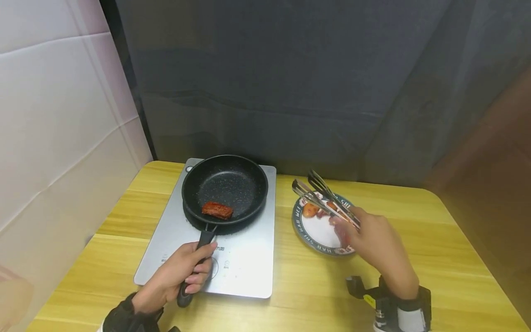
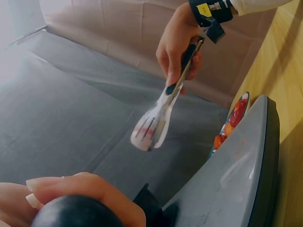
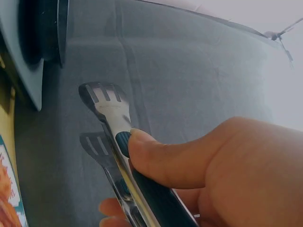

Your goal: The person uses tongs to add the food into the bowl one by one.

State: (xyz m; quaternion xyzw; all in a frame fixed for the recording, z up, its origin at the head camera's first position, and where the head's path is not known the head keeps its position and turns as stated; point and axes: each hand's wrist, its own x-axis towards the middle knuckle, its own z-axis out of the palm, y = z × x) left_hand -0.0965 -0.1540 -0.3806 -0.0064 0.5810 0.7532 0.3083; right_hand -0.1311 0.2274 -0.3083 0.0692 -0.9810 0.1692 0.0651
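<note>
My left hand [image 1: 188,269] grips the black handle [image 1: 206,238] of a frying pan [image 1: 232,182]. A reddish-brown piece of meat [image 1: 217,210] lies in the pan, near the handle side. In my right hand [image 1: 379,240] is a pair of metal tongs [image 3: 113,111] with slotted heads and dark grips, thumb on one arm and fingers on the other. The two heads stand apart with nothing between them. In the head view the tongs overlap a plate [image 1: 323,230] with a lettered dark rim, which bears reddish meat [image 1: 342,233] and an orange-yellow round piece [image 1: 309,210].
Under the pan is a flat silver induction cooker [image 1: 253,272] on the yellow wooden table [image 1: 307,295]. Dark grey cloth [image 1: 265,83] hangs behind the table. A pale panel [image 1: 62,115] stands at the left and a brown one [image 1: 493,175] at the right.
</note>
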